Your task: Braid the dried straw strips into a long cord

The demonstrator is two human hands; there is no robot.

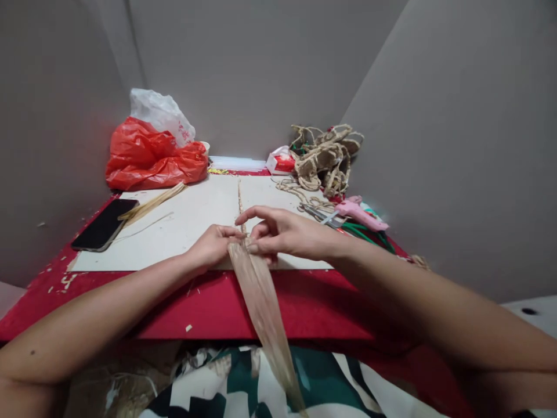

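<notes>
A wide, pale brown strip of dried husk (265,296) hangs from my fingers over the table's front edge and down to my lap. My left hand (212,247) pinches its upper end, thumb and fingers pressed together. Close beside it, my right hand (289,232) grips the same end between thumb and bent fingers, with the index finger reaching forward. A thin, twisted straw-coloured cord (239,200) runs from between my hands away across the white board (204,212). Where cord and husk meet is partly hidden by my fingertips.
A black phone (104,225) and dry husk strips (152,203) lie left, before a red plastic bag (152,157). At right are coiled braided rope (324,159), scissors (319,215) and a pink glue gun (361,213). A tissue box (281,161) stands behind.
</notes>
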